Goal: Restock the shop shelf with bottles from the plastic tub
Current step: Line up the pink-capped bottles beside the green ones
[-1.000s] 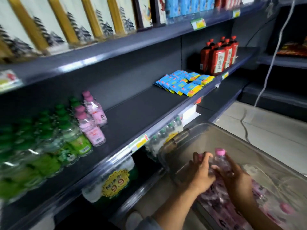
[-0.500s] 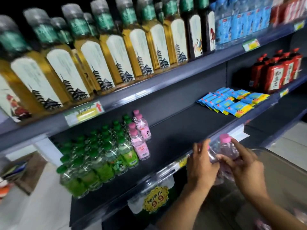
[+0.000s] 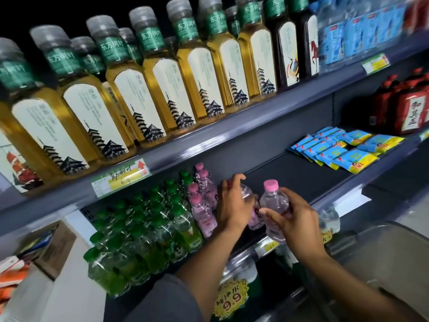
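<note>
My right hand point(image 3: 294, 219) grips a small clear bottle with a pink cap point(image 3: 274, 201), upright, just above the front edge of the dark middle shelf point(image 3: 290, 175). My left hand point(image 3: 232, 205) is wrapped around another pink-cap bottle point(image 3: 251, 205), mostly hidden by the fingers, over the shelf beside the row of pink-cap bottles point(image 3: 202, 205) standing there. The clear plastic tub point(image 3: 383, 249) shows at the lower right, its inside out of view.
Green-cap bottles point(image 3: 144, 233) fill the shelf left of the pink row. Blue and yellow packets point(image 3: 343, 152) and red bottles point(image 3: 406, 108) lie further right. Tall tea bottles point(image 3: 151, 89) line the shelf above. A yellow 9.9 price tag point(image 3: 232, 298) hangs below.
Both hands lifted the pink-cap bottles out of the tub and carried them up and left to the middle shelf. My view swung up from the tub toward the shelves.
</note>
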{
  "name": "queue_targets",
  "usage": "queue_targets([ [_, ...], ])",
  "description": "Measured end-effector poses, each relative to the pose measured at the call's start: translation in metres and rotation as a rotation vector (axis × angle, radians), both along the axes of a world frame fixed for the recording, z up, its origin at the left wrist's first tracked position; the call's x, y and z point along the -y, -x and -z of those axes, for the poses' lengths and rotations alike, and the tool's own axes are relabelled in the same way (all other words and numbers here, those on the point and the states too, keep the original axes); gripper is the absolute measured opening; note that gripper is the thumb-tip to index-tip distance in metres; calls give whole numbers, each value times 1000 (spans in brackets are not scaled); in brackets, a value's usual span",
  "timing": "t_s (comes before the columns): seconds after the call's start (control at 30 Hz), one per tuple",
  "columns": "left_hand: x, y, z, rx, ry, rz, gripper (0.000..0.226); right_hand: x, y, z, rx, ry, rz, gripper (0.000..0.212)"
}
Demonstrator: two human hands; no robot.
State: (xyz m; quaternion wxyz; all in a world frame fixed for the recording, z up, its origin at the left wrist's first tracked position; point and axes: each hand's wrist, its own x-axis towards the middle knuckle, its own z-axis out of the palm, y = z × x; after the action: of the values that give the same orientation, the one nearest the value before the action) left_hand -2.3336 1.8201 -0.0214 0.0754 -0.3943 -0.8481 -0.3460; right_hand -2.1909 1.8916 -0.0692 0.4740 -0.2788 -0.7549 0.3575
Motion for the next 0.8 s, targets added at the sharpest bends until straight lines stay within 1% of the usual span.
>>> queue_targets([
  [0.13, 1, 25, -6, -24, 18, -1, 54, -7, 16, 2, -8, 37, -24, 66],
  [0.23, 7, 36, -4, -43, 52, -47, 53, -6, 30, 6, 1, 49, -24, 66],
  [0.33, 13, 45, -1, -76, 126, -96, 51, -1, 51, 12, -11, 77, -29, 63],
  [0.43, 18, 52, 3, -127, 251, -108, 52, 8, 73, 20, -32, 120, -66, 62],
  [0.5, 21, 55, 5, -218, 340, -135, 54, 14, 85, 22, -32, 132, -89, 65],
  [0.63, 17, 64, 3, -533, 485, -222, 58, 22, 99, 28, -14, 173, -115, 65],
  [0.7, 16, 73, 1, -588, 516, -218, 56, 25, 102, 33, 12, 192, -116, 66],
  [0.8, 15, 82, -2, -622, 545, -227, 57, 31, 106, 34, 42, 156, -118, 68],
])
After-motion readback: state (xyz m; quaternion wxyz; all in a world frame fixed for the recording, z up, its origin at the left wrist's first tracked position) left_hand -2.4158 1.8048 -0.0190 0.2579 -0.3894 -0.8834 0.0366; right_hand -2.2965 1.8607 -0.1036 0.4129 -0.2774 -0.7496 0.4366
